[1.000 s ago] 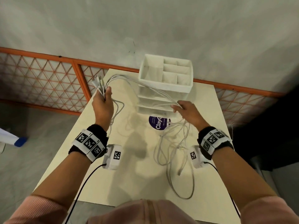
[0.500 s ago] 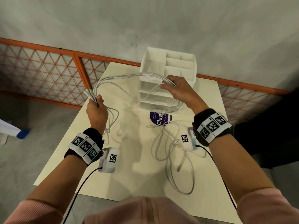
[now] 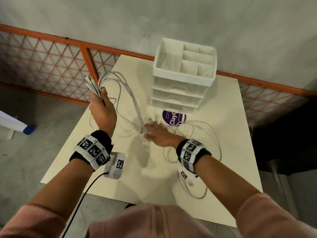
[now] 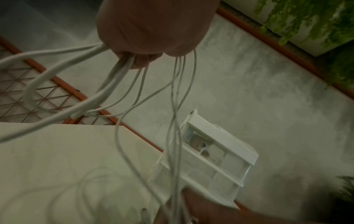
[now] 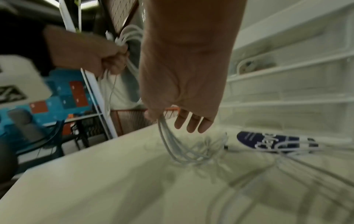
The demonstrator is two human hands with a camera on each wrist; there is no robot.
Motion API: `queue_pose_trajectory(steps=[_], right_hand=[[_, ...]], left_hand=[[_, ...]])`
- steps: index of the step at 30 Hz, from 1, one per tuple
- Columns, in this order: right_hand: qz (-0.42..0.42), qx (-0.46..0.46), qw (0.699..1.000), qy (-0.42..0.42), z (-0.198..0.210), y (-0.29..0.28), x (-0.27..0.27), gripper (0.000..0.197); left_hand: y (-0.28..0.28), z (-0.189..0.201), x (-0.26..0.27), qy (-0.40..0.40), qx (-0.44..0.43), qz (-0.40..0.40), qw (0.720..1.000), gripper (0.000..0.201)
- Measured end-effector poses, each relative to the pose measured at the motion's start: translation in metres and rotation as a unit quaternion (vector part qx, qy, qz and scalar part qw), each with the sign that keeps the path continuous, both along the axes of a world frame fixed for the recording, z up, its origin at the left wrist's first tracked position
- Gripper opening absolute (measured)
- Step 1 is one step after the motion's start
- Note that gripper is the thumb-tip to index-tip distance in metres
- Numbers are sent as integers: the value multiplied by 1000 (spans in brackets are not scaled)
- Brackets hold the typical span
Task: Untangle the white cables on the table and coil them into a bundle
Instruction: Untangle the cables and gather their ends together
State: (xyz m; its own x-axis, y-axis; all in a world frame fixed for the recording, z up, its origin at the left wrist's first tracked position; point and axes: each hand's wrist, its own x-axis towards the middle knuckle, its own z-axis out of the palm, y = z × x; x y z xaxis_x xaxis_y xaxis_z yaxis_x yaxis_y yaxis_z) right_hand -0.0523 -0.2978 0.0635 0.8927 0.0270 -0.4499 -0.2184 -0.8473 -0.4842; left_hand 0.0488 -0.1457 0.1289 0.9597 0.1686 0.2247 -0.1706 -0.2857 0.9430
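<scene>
Several white cables [image 3: 127, 93] run in a loop from my left hand [image 3: 101, 107] down to my right hand [image 3: 157, 134]. The left hand is raised over the table's left side and grips the bundled plug ends [image 3: 91, 83] in a fist; in the left wrist view the strands [image 4: 118, 69] hang from that fist [image 4: 145, 30]. The right hand is low over the table middle and pinches the strands [image 5: 172, 145] between thumb and forefinger, its other fingers [image 5: 191, 124] straight. More slack loops [image 3: 211, 143] lie on the table at the right.
A white drawer organiser [image 3: 183, 83] with open top compartments stands at the back of the cream table [image 3: 154, 177]. A round purple label [image 3: 173, 117] lies in front of it. An orange mesh fence [image 3: 51, 62] runs behind the table, close to a grey wall.
My right hand has dropped from the organiser's top to the table middle, drawing the strands down with it. The left hand stays raised with the plug ends.
</scene>
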Motion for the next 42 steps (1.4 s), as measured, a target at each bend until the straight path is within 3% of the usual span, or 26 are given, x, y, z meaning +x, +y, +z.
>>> queue_pose_trajectory(steps=[2,4,8,10,12,16,20,23,25,27,30,33,35,38,42], right_hand=[[59,-17,998,32,-14,5,-8,41],[50,-5,998,42,-18,1,-11,43],[-86,56,993,-62,-24,-30,-13,21],[-164,57,979,-110,-32,-52,-14,26],[-172,-8,980,-103,-43,-69,-11,37],[-103,-121,987,-26,-61,-75,-10,54],[-95,-178,978,-51,-69,-78,-16,31],[-154,-93,979,-96,-58,-91,-21,16],[-232,58,954,-179,-33,-103,-24,10],[-272,147,926,-216,3,-115,-25,7],[-291,222,893,-262,55,-120,-27,18],[-278,244,885,-282,96,-111,-29,36],[-260,264,883,-289,112,-102,-30,36],[-259,311,868,-286,119,-84,-26,35],[-243,324,869,-284,118,-62,-19,31]], left_hand=[[-2,-8,-1,2,40,-27,999,35],[-4,-17,-3,-3,94,-75,993,38],[-5,-39,-7,-28,205,-149,967,42],[-6,-45,-8,-25,242,-167,956,44],[-7,-49,-8,-12,277,-170,946,46],[-11,-52,-13,-8,310,-212,927,46],[-18,-51,-14,10,317,-264,911,41],[-23,-49,-13,38,304,-296,905,31],[-28,-42,-13,73,282,-301,908,31],[-34,-33,-15,108,234,-296,920,45],[-42,-21,-22,102,141,-269,947,57],[-51,-12,-27,42,139,-252,957,46],[-57,-7,-28,4,159,-260,952,29],[-65,4,-36,-13,142,-321,936,32],[-73,18,-61,52,14,-454,889,34]])
